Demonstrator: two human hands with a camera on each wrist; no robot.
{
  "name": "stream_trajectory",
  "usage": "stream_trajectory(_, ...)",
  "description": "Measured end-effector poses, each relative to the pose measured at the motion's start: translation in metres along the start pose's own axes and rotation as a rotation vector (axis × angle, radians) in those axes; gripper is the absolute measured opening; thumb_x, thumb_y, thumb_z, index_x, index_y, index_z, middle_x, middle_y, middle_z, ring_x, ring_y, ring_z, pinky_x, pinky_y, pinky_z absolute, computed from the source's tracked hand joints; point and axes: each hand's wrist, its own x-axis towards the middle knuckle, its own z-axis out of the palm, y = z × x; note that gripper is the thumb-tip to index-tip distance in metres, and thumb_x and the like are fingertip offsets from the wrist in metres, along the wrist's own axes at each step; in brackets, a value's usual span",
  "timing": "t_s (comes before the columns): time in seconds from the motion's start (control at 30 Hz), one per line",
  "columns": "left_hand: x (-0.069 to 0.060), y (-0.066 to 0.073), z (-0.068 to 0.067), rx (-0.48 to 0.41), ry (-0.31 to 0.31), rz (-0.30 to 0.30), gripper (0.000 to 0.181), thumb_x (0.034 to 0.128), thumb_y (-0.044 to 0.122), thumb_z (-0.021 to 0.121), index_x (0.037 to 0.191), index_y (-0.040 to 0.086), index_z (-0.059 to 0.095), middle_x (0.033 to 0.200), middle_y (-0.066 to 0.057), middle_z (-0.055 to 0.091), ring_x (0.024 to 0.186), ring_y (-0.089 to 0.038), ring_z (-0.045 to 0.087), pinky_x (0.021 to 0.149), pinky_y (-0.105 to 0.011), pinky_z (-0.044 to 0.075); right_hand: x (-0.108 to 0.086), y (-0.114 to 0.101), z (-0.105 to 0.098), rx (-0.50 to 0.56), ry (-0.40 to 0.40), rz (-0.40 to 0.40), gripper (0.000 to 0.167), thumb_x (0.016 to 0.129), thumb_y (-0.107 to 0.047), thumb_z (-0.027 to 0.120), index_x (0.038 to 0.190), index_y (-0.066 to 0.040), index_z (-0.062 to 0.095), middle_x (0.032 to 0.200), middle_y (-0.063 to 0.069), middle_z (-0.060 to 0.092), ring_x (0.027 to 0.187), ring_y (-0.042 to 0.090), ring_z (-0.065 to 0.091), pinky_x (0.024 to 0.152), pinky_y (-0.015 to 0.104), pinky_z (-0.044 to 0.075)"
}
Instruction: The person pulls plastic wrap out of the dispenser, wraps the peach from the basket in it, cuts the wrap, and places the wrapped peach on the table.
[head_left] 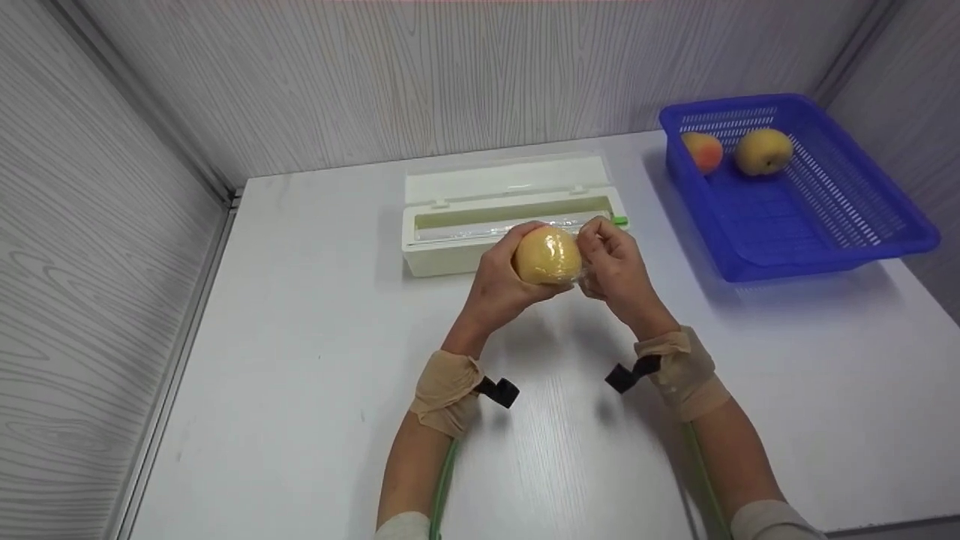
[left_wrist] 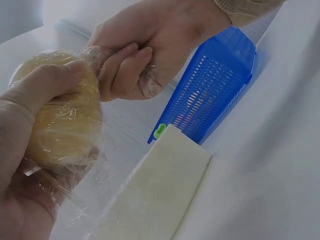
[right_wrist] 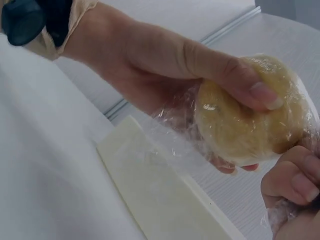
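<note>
A yellow apple [head_left: 550, 256] wrapped in clear cling film is held above the table by my left hand [head_left: 504, 281]. In the left wrist view, the left thumb lies across the apple [left_wrist: 65, 125] and the other fingers pass beneath. To its right, my right hand [head_left: 616, 268] pinches a gathered end of the cling film [left_wrist: 150, 82] with curled fingers. Loose film [right_wrist: 175, 137] also hangs from the apple's other side in the right wrist view. Just behind the hands stands a white cling film box [head_left: 442, 259], lid raised, with a roll inside.
At the back right, a blue perforated basket [head_left: 765, 262] holds a yellow apple [head_left: 763, 151] and a yellow-and-red apple [head_left: 703, 153]. A green tab [head_left: 620, 220] sits at the box's right end. Pale wood-grain panels [head_left: 450, 82] border the white table [head_left: 300, 375].
</note>
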Motion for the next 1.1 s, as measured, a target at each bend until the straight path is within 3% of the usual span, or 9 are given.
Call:
stream_trajectory(0.1, 0.001, 0.003, 0.0, -0.017, 0.004, 0.015, 0.078, 0.0644, 0.021, 0.094, 0.132, 0.014, 0.056, 0.124, -0.001, 0.065, 0.11, -0.013, 0.06, 0.097, -0.033, 0.049, 0.0, 0.002, -0.001, 0.04, -0.022, -0.017, 0.027, 0.1, -0.033, 0.057, 0.088, -0.01, 0.046, 0.052, -0.007, 0.039, 0.033, 0.005, 0.026, 0.032, 0.024, 0.02)
stream_trajectory(0.27, 0.001, 0.007, -0.002, -0.049, 0.0, 0.04, 0.077, 0.0663, 0.022, 0.093, 0.133, 0.014, 0.055, 0.125, -0.001, 0.065, 0.112, -0.013, 0.059, 0.099, -0.033, 0.048, -0.001, 0.001, 0.002, 0.282, -0.067, 0.004, 0.017, 0.1, -0.024, 0.058, 0.096, -0.011, 0.048, 0.049, -0.008, 0.046, 0.034, 0.005, 0.028, 0.034, 0.023, 0.019)
stream_trajectory(0.43, 0.001, 0.008, -0.005, -0.067, 0.005, 0.05, 0.079, 0.0665, 0.019, 0.093, 0.134, 0.012, 0.054, 0.127, -0.002, 0.064, 0.114, -0.013, 0.058, 0.101, -0.033, 0.047, -0.003, -0.002, 0.007, 0.44, -0.11, 0.102, 0.019, 0.102, -0.026, 0.054, 0.092, -0.011, 0.05, 0.051, -0.008, 0.048, 0.037, 0.003, 0.037, 0.036, 0.02, 0.024)
stream_trajectory(0.57, 0.001, 0.011, -0.005, -0.056, 0.002, 0.1, 0.079, 0.0652, 0.016, 0.093, 0.134, 0.009, 0.054, 0.127, -0.004, 0.065, 0.116, -0.014, 0.059, 0.104, -0.032, 0.045, -0.004, -0.004, 0.012, 0.56, -0.133, 0.175, 0.025, 0.105, -0.023, 0.048, 0.083, -0.011, 0.052, 0.048, -0.008, 0.048, 0.037, 0.004, 0.039, 0.037, 0.019, 0.025)
stream_trajectory(0.73, 0.001, 0.021, -0.005, -0.022, 0.005, 0.155, 0.08, 0.0627, 0.009, 0.093, 0.132, 0.004, 0.055, 0.127, -0.008, 0.065, 0.118, -0.016, 0.059, 0.106, -0.03, 0.044, -0.006, -0.007, 0.016, 0.609, -0.11, 0.165, 0.024, 0.101, -0.016, 0.049, 0.079, -0.01, 0.056, 0.049, -0.007, 0.053, 0.034, 0.004, 0.039, 0.036, 0.018, 0.027)
stream_trajectory(0.87, -0.002, 0.029, -0.004, -0.025, 0.005, 0.171, 0.08, 0.062, 0.004, 0.092, 0.132, -0.001, 0.054, 0.127, -0.014, 0.064, 0.118, -0.022, 0.06, 0.107, -0.032, 0.044, -0.009, -0.005, 0.014, 0.659, -0.126, 0.184, 0.014, 0.096, -0.015, 0.055, 0.085, -0.007, 0.058, 0.052, -0.004, 0.056, 0.034, 0.005, 0.041, 0.036, 0.018, 0.03)
stream_trajectory(0.97, -0.002, 0.029, -0.004, -0.022, 0.01, 0.17, 0.08, 0.0624, 0.005, 0.092, 0.132, -0.001, 0.054, 0.127, -0.014, 0.064, 0.119, -0.021, 0.059, 0.107, -0.032, 0.043, -0.01, -0.004, 0.014, 0.687, -0.151, 0.206, 0.011, 0.095, -0.017, 0.056, 0.09, -0.007, 0.057, 0.053, -0.003, 0.057, 0.035, 0.004, 0.043, 0.036, 0.018, 0.032)
stream_trajectory(1.1, -0.001, 0.023, -0.003, -0.053, 0.023, 0.157, 0.079, 0.0642, 0.009, 0.092, 0.133, 0.006, 0.054, 0.128, -0.008, 0.064, 0.119, -0.016, 0.059, 0.107, -0.031, 0.043, -0.011, -0.004, 0.017, 0.612, -0.132, 0.182, 0.016, 0.098, -0.021, 0.054, 0.089, -0.008, 0.057, 0.051, -0.006, 0.055, 0.033, 0.002, 0.041, 0.034, 0.017, 0.029)
